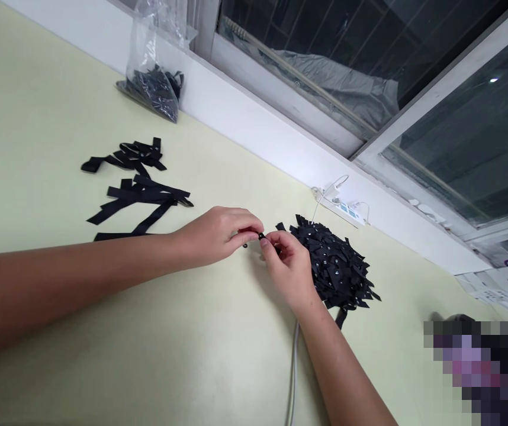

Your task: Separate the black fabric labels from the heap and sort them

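My left hand [221,234] and my right hand [290,269] meet over the table. Both pinch a small black fabric strip [261,236], mostly hidden by the fingers. Just beyond my right hand lies a large heap of short black strips [336,266] dotted with small shiny bits. On the far side of my left forearm are longer black strips [141,192], loosely spread. A smaller tangle of black strips [132,155] lies further back.
A clear plastic bag [156,89] with black strips inside stands against the white ledge [236,106]. A power strip [343,208] with plugged cables lies near the window. A grey cable [295,373] runs beside my right forearm. A blurred-out patch covers the lower right.
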Demonstrator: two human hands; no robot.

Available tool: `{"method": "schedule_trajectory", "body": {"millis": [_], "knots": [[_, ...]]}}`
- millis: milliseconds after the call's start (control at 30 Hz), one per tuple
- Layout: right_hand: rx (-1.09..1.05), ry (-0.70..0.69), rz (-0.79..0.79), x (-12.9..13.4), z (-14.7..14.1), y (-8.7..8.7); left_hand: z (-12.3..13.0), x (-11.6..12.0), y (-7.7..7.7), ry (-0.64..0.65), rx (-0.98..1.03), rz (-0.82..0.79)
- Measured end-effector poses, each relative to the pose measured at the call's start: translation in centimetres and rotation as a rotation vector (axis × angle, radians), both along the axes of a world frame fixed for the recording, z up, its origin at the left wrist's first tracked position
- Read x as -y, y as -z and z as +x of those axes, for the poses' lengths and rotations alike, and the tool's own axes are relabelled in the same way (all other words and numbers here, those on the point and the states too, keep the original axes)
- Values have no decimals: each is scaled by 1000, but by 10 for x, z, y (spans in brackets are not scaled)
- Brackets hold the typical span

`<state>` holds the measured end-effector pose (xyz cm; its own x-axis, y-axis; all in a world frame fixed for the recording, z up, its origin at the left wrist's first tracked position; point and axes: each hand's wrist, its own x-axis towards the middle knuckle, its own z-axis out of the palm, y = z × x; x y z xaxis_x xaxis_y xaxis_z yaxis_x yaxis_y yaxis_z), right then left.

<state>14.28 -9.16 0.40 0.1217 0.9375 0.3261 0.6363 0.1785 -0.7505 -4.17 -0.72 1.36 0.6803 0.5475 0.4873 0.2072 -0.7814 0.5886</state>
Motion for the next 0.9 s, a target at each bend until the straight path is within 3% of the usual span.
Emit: {"method": "schedule_trajectory", "body": {"millis": [267,400,900], "knots": [[148,-90,76,6,-3,-13,-1,0,1,84,42,21],[153,-116,78,7,-2,-15,-2,1,-1,134,-2,-95],[-5,-101,61,5,-1,-10,4,-1,4,80,93,-524]]}}
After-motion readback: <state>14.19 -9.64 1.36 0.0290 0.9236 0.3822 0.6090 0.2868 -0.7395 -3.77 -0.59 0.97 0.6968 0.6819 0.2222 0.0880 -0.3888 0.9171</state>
